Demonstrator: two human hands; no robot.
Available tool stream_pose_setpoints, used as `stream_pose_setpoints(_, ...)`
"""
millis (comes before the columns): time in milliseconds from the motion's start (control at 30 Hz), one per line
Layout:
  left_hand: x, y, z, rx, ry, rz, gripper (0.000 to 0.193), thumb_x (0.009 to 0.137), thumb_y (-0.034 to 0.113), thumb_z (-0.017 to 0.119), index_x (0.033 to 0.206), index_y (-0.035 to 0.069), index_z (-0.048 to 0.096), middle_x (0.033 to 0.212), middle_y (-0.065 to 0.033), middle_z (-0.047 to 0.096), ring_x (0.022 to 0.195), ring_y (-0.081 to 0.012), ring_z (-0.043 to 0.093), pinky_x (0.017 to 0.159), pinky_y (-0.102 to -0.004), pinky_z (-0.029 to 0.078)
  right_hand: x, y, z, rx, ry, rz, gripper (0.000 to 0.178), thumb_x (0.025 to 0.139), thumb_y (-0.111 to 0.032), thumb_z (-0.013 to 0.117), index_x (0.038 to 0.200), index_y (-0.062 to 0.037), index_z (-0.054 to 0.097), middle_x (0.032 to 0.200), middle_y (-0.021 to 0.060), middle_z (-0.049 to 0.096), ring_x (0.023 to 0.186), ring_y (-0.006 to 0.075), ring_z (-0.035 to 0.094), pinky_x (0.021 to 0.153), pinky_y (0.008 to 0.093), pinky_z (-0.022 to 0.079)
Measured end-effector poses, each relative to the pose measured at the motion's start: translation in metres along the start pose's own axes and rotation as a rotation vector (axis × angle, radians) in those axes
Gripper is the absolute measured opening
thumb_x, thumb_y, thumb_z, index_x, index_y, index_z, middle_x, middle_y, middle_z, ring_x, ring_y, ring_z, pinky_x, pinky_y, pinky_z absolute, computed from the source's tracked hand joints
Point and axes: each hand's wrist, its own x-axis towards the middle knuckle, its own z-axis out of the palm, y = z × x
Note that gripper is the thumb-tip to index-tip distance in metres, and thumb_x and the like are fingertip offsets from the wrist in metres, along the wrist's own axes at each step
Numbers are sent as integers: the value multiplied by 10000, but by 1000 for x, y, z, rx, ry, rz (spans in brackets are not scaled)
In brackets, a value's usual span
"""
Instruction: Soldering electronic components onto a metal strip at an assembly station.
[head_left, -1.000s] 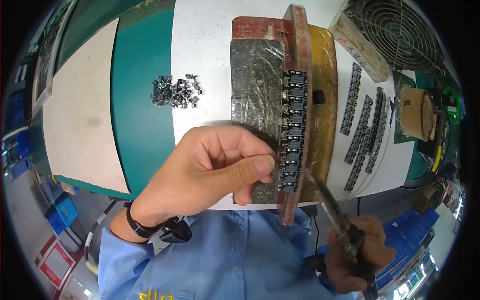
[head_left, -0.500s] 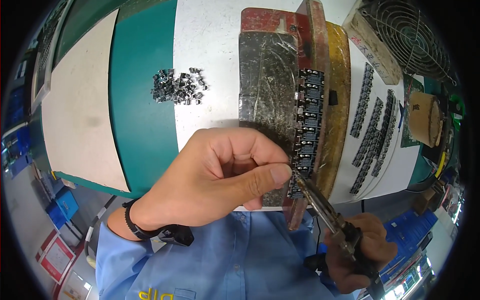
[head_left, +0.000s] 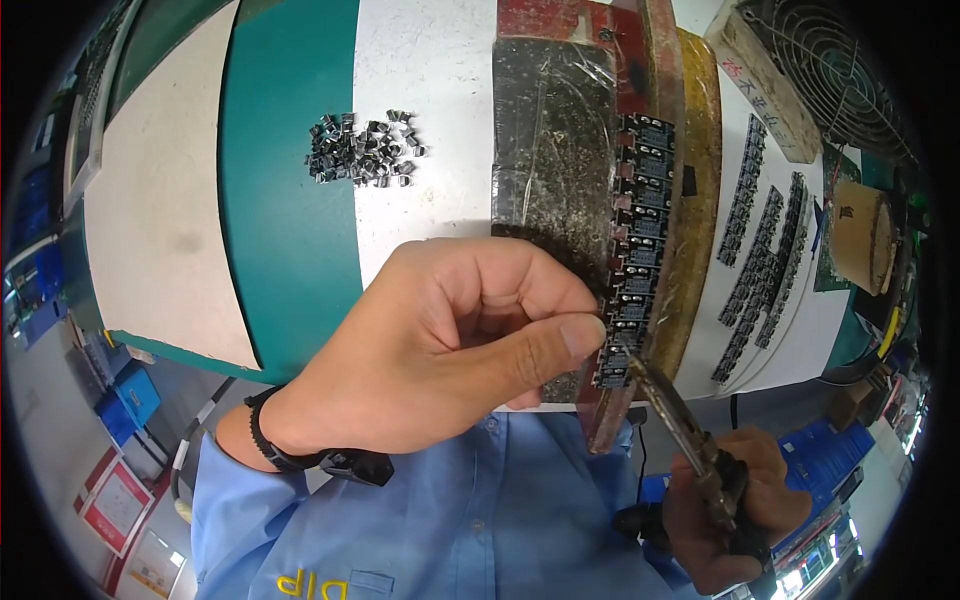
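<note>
Two hands at work for me: the right hand (head_left: 765, 495) grasps the soldering iron (head_left: 700, 455); the left hand (head_left: 470, 350) is pinched, contents undiscernible. The black board strip (head_left: 642, 210), along the red fixture (head_left: 605, 425), looks light, stiff, fragile; I'd hold its edges.

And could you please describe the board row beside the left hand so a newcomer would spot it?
On the white tabletop, find the large, speckled dark block. Along its right side runs the board row, by the left hand. Unlike the strips farther right, it has, near its lower end, the tip of the pen-shaped tool.
</note>
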Motion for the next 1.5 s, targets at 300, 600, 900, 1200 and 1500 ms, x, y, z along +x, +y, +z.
stream_pose_setpoints(300,0,-3,-1,-1,14,18,122,835,86,613,878,-22,574,720,-49,593,553,-63,528,499,-183,413,8,12,5,35,-67,-142,410,863,-381,511,916,17,425,581,184,544,476,245,559,410,285,451)
stream_pose_setpoints(600,2,-2,0,17,38,5,115,833,73,610,885,-24,575,731,-59,603,549,-68,534,496,-183,417,16,20,5,0,99,-310,401,882,-362,480,823,32,433,515,156,507,384,233,532,317,263,427)
stream_pose_setpoints(900,-1,-2,-1,91,34,34,85,843,65,595,871,-14,583,748,-33,596,580,-56,522,505,-185,429,1,19,-24,-302,423,-115,387,898,-312,457,1104,15,424,685,125,588,595,171,561,523,268,455)
stream_pose_setpoints(1200,-2,-4,-1,114,26,52,108,869,77,554,887,-28,570,768,-49,597,583,-73,535,535,-193,439,45,52,-81,-700,682,137,464,948,-328,339,1184,68,398,878,165,605,810,209,587,702,289,465)
stream_pose_setpoints(1500,2,-10,-1,79,-15,86,166,906,131,511,927,-26,561,783,-32,587,606,-51,538,543,-176,427,1,8,-38,-354,489,-47,486,888,-382,479,1136,33,431,830,150,620,685,222,615,595,283,484)
